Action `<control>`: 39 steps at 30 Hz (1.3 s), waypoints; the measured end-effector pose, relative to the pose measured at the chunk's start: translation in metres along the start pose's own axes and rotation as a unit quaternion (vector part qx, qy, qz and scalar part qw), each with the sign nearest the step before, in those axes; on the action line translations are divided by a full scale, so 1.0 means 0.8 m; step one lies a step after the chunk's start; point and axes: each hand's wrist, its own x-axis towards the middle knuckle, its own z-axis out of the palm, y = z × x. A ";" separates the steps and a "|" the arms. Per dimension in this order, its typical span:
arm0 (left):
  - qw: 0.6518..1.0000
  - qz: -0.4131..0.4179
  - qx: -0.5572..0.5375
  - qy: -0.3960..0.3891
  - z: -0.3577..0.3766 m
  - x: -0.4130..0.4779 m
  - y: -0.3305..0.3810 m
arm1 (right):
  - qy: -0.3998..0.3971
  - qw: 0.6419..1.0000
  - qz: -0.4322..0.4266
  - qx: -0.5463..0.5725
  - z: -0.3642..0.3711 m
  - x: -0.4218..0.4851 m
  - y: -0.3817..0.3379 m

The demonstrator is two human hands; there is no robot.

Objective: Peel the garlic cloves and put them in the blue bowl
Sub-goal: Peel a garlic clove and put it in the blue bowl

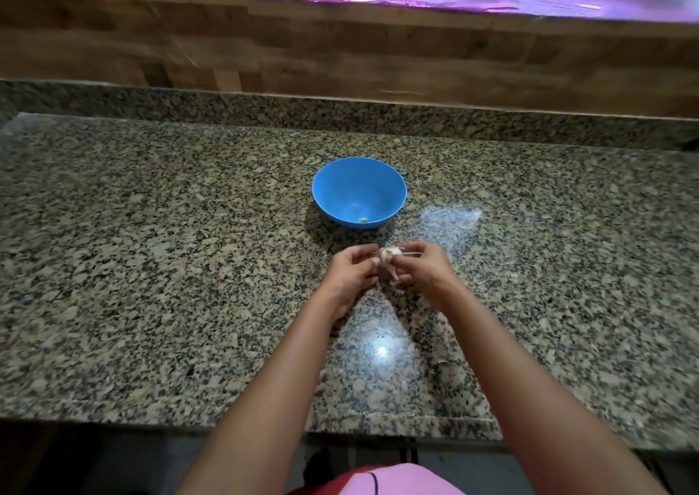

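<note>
A blue bowl [359, 192] stands on the granite counter, with one small pale clove [363, 219] at its bottom. Just in front of the bowl both my hands meet over the counter. My right hand [420, 267] pinches a whitish garlic piece [389, 254] with loose papery skin hanging from it. My left hand [350, 273] has its fingers curled against the same garlic from the left side. Most of the garlic is hidden by my fingers.
The speckled granite counter [189, 267] runs wide to both sides, with a raised granite lip and a wood-pattern wall [340, 48] behind. A scrap of garlic skin [440, 361] lies near my right forearm. A bright light reflection shows on the counter between my arms.
</note>
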 end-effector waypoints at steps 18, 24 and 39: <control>0.995 0.019 -0.089 -0.031 0.005 -0.014 0.006 | -0.043 0.994 -0.092 0.025 -0.015 -0.031 -0.012; 0.996 0.032 -0.083 -0.028 0.001 -0.012 0.006 | -0.035 0.992 -0.117 0.009 -0.011 -0.032 -0.011; 0.994 0.026 -0.102 -0.034 0.005 -0.009 0.014 | 0.027 0.964 -0.190 -0.187 0.000 -0.023 -0.005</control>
